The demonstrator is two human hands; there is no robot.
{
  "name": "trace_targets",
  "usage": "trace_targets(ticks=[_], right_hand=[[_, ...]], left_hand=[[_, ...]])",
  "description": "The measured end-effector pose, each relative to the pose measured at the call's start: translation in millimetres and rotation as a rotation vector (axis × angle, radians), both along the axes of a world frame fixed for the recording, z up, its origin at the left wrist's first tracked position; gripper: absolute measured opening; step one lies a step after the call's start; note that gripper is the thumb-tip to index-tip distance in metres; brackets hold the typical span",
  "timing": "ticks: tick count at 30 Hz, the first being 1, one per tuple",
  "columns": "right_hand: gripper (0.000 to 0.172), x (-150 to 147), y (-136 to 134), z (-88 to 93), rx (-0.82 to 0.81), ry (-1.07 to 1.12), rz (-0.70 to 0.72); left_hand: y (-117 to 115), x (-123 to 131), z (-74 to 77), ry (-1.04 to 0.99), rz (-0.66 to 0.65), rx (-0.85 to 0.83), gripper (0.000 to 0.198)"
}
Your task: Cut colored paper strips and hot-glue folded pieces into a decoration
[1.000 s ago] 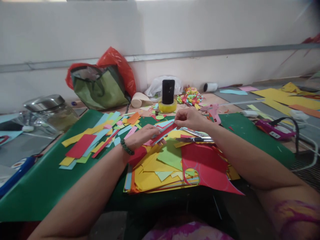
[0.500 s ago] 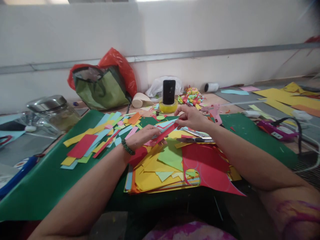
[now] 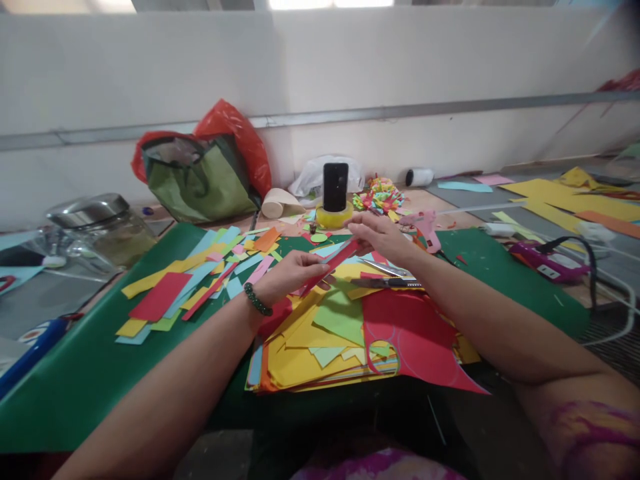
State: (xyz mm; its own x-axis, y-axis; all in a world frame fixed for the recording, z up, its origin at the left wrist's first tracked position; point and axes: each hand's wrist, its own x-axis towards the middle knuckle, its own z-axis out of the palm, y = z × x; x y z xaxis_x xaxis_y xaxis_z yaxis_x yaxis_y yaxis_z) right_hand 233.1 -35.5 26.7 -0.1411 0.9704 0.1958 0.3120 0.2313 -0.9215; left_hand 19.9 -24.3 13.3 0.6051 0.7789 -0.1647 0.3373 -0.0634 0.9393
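Note:
A narrow red paper strip (image 3: 336, 262) slants between my two hands above the stack of coloured paper (image 3: 300, 363). My left hand (image 3: 296, 272), with a green bead bracelet at the wrist, pinches the strip's lower part between thumb and fingers. At the upper end, my right hand (image 3: 376, 235) has its fingers closed around the strip's tip. Under my right hand lie scissors (image 3: 387, 268) and a dark-bladed cutter knife (image 3: 387, 283). A red sheet (image 3: 415, 333) with drawn circles and a cut-out hole rests on the stack.
Loose coloured strips (image 3: 200, 280) lie on the green sheet (image 3: 65, 373) at left. Behind stand a phone (image 3: 335, 187) on a yellow tape roll (image 3: 334, 216), a paper flower cluster (image 3: 380, 197), a pink glue gun (image 3: 426, 229), a green bag (image 3: 200, 190) and a glass jar (image 3: 120, 237).
My left hand has shifted slightly along the red strip. My right hand's fingers have flattened from a raised pinch to lie along the strip's end. The view has tilted a little.

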Motion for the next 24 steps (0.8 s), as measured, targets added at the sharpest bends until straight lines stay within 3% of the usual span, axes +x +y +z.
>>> trace_targets(ticks=[4, 10, 18, 24], right_hand=[[0.047, -5, -2, -1.5, -0.144, 0.049, 0.027], [0.045, -7, -2, -8.0, -0.088, 0.022, 0.024], [0.05, 1, 0, -6.6, -0.048, 0.017, 0.037], [0.048, 4, 0, -6.4, -0.009, -0.028, 0.041]], left_hand=[[-3, 4, 3.4, -0.009, 0.03, -0.005, 0.024], [-5, 7, 6.5, -0.092, 0.073, -0.177, 0.025], [-2, 1, 2.2, -0.039, -0.088, 0.037, 0.026], [0, 0, 2.1, 0.003, -0.143, 0.106, 0.029]])
